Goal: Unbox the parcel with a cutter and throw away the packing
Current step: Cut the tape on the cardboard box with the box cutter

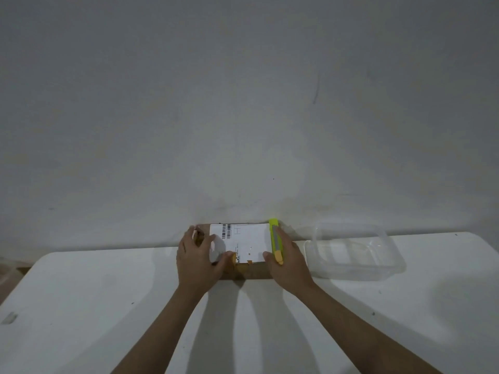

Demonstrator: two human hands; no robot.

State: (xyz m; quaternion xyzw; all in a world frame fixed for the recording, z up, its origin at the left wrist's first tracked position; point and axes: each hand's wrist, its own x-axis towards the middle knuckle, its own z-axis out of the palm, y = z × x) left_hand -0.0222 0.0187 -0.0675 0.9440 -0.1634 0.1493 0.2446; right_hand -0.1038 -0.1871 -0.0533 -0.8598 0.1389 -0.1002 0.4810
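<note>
Left hand (195,255) spread, pressing the parcel (243,247) on the counter (108,306); right hand (289,263) gripping the cutter (276,240).

There is one view only, taken from the person's head and looking forward and slightly down. It faces a plain grey wall (243,90), which fills the upper two thirds of the frame. The white surface (81,306) takes the lower third, its far edge meeting the wall. Both forearms reach in from the bottom edge, so the camera sits close above them. The wide lens seems to bend the surface's edges.
</note>
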